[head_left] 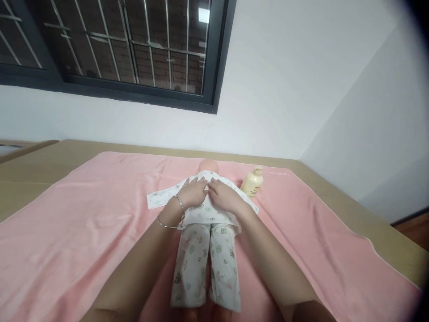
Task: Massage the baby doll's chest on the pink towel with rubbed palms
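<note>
A baby doll (pixel 208 166) lies on the pink cloth, its head away from me, dressed in a white printed top (pixel 209 213) and matching trousers (pixel 191 264). Flat on the left part of the top rests my left hand (pixel 193 192), fingers stretched out, with a silver bracelet (pixel 170 226) round the wrist. My right hand (pixel 224 194) lies on the right part of the top, fingers extended towards the doll's head. The fingertips of both hands come close together at the middle. Neither hand grips anything. One sleeve of the top spreads out to the left.
Right of the doll, a pale yellow pump bottle (pixel 253 182) stands tilted on the pink cloth (pixel 110 201). The cloth covers a wooden table (pixel 83 147) set against a white wall (pixel 268 89). Above is a dark-framed window (pixel 140 96) with metal bars.
</note>
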Motion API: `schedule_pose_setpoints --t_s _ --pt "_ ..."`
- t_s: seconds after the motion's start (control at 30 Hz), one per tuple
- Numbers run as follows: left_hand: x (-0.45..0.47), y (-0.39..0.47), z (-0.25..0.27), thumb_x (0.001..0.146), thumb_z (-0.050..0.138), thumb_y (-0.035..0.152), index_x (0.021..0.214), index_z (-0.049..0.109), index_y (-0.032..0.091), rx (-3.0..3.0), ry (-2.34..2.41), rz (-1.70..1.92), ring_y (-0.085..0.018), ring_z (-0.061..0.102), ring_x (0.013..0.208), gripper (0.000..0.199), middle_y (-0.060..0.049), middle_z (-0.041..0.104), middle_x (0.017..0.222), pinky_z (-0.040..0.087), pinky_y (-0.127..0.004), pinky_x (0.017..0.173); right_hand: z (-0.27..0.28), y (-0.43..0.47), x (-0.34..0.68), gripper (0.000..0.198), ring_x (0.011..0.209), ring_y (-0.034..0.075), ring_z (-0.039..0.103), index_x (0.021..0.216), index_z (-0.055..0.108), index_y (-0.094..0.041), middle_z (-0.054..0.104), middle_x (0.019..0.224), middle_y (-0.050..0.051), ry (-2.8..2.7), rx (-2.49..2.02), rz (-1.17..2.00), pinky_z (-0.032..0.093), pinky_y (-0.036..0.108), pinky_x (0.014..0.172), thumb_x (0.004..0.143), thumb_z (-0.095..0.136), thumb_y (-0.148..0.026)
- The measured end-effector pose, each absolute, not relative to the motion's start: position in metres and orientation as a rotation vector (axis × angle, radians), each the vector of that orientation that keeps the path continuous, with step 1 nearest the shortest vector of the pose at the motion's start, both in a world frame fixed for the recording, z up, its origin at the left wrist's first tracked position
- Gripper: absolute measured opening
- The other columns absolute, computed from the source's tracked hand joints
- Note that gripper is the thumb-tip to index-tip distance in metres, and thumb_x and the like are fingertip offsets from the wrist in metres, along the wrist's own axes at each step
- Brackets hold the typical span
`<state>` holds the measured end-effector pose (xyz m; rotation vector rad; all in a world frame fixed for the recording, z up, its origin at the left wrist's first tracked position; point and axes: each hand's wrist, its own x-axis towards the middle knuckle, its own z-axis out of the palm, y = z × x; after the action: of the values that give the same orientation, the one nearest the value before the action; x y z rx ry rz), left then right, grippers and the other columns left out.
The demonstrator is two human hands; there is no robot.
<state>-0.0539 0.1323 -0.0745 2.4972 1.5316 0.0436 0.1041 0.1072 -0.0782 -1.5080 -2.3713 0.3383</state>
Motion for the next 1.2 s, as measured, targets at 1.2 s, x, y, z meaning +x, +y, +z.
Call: schedule_pose_setpoints --t_s 1.2 --pt "-0.051 0.161 -0.121 0.096 0.02 0.061 0.149 0.034 0.017 2.222 1.767 0.465 -0.028 0.015 0.151 0.07 -0.016 0.022 0.162 0.005 -0.056 0.119 -0.128 0.147 0.107 0.056 0.145 0.027 0.029 0.148 0.04 -0.009 0.036 0.155 0.017 -2.141 -1.689 0.142 0.018 0.043 0.118 0.103 0.027 -0.04"
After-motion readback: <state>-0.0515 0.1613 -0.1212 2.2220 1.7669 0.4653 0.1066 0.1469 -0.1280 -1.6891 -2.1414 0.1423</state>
